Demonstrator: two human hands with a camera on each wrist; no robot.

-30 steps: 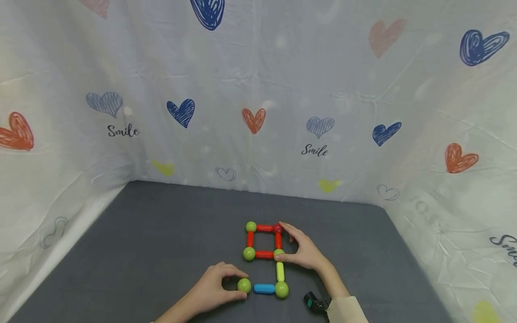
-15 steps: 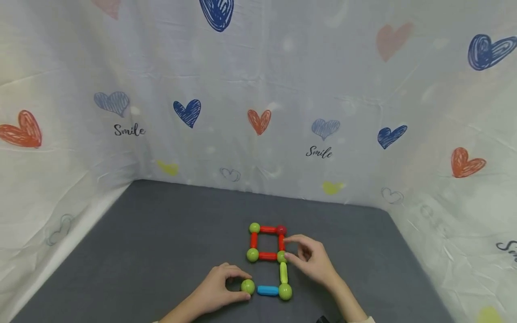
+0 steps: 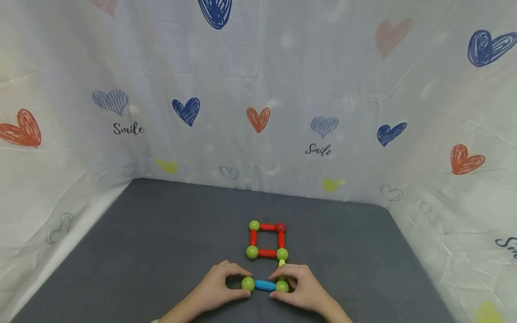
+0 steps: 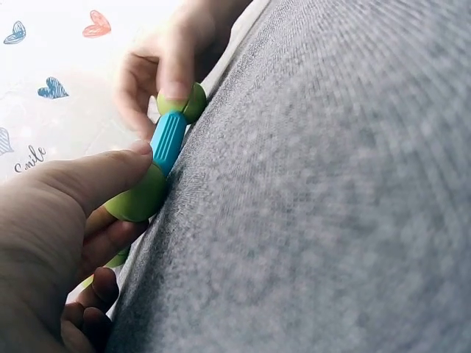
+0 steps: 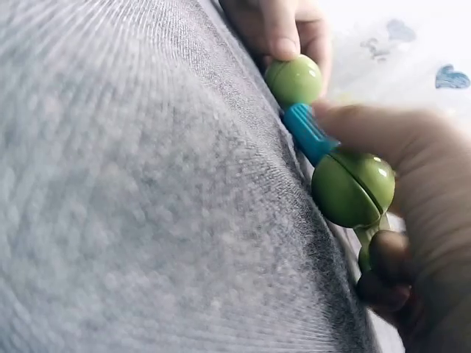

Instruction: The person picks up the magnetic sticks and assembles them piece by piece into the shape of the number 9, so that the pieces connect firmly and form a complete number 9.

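My left hand pinches a green ball between thumb and fingers. With thumb and forefinger, my right hand grips another green ball. A ridged blue rod spans the space between these two balls, its ends right at both in the wrist views. From the right-hand ball, a yellow-green rod, partly hidden by my right fingers, runs up to a green corner ball. That ball belongs to a square of red rods with a red ball at its far right corner.
The shape lies on a dark grey cloth-covered table. A pale curtain printed with hearts and "Smile" stands behind the table and along both sides.
My right hand has left the square's right side, moved toward me and taken hold of the near right ball. The blue rod now meets the left-hand ball, where a gap was.
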